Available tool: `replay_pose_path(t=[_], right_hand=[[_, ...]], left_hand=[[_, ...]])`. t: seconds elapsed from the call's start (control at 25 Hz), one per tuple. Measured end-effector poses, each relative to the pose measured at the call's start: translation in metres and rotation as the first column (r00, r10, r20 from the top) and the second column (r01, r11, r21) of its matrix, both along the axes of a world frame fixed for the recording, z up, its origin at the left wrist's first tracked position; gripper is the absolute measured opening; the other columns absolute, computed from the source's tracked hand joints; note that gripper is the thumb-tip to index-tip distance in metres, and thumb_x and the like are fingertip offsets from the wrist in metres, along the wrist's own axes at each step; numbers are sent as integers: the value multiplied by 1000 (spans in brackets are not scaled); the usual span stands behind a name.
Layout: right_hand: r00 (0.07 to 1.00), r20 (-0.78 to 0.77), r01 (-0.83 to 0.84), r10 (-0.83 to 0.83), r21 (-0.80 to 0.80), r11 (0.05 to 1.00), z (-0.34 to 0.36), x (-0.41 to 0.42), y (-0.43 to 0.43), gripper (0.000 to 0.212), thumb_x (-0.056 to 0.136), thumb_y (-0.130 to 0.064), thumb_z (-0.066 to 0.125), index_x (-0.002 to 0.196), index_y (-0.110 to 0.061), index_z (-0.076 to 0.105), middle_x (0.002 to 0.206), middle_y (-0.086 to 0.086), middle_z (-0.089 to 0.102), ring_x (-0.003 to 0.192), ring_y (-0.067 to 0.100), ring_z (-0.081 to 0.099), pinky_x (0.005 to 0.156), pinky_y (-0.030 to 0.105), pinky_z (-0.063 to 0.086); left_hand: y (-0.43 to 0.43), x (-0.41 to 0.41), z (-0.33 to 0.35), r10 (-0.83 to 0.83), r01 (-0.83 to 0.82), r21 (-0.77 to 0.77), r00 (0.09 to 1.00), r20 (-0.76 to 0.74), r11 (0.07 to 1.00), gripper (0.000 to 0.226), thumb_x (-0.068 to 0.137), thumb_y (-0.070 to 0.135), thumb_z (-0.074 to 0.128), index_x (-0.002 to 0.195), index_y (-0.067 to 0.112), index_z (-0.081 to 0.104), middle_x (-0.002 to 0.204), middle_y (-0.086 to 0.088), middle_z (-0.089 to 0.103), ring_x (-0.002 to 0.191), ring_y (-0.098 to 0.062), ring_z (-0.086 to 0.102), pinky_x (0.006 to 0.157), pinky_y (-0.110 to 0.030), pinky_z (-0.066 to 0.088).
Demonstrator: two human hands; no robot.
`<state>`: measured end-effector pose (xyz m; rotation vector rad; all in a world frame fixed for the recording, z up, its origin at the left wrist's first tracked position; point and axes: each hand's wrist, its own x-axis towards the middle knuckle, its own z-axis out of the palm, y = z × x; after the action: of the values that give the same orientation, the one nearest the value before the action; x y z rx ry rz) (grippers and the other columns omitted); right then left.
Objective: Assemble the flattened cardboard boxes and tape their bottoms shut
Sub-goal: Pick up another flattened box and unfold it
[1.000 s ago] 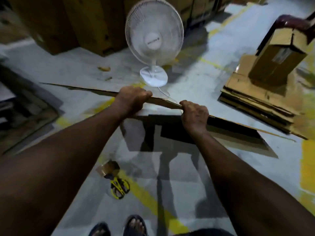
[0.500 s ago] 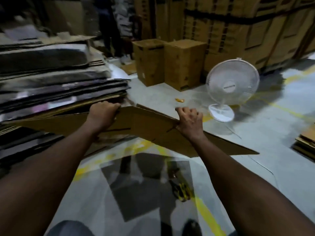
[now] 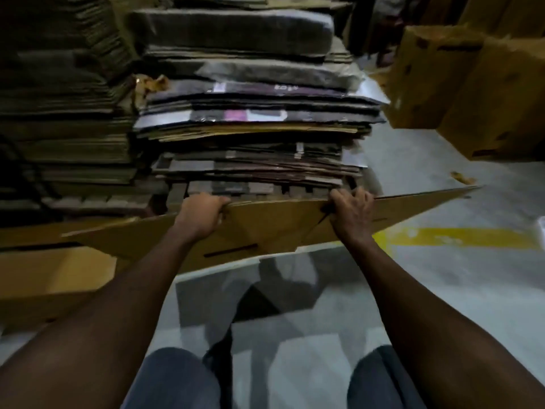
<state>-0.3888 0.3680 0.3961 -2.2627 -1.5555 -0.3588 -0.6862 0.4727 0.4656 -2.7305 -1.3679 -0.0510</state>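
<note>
At centre of the head view, a flattened brown cardboard box (image 3: 265, 228) is held nearly level above the grey concrete floor (image 3: 442, 290), running from nine o'clock to three o'clock. The left hand (image 3: 200, 215) has its fingers curled tight over the box's far edge; the right hand (image 3: 351, 211) grips the same edge with fingers wrapped around it. Just beyond, at twelve o'clock, stands a tall stack of flattened dark cardboard sheets (image 3: 250, 119). Assembled brown cartons (image 3: 472, 87) sit at two o'clock. A yellow painted floor stripe (image 3: 460, 237) lies at three o'clock.
</note>
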Motion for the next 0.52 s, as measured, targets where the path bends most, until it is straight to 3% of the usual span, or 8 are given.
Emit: replay_pose_path(t=[0.16, 0.36, 0.52], right_hand=[[999, 20, -49, 48, 65, 997, -47, -12, 14, 9, 84, -25, 61, 82, -18, 56, 87, 5, 60, 85, 31, 46, 79, 42, 32], [999, 44, -27, 22, 134, 991, -55, -12, 4, 13, 80, -24, 66, 84, -18, 55, 88, 4, 60, 87, 31, 48, 78, 40, 30], [997, -15, 81, -79, 131, 988, -69, -1, -16, 16, 76, -15, 68, 85, -19, 54, 91, 2, 61, 91, 31, 47, 79, 39, 28]], left_hand=[[-11, -19, -48, 74, -73, -17, 996, 59, 997, 31, 88, 17, 55, 117, 23, 62, 107, -9, 69, 98, -31, 63, 76, -38, 51], [-8, -14, -50, 79, -81, 14, 989, 122, 997, 40, 89, 16, 57, 126, 30, 58, 113, -5, 67, 103, -28, 61, 79, -39, 49], [-16, 6, -48, 10, -16, 71, 996, 91, 997, 24, 91, 23, 56, 114, 30, 61, 95, -3, 66, 85, -22, 60, 62, -33, 41]])
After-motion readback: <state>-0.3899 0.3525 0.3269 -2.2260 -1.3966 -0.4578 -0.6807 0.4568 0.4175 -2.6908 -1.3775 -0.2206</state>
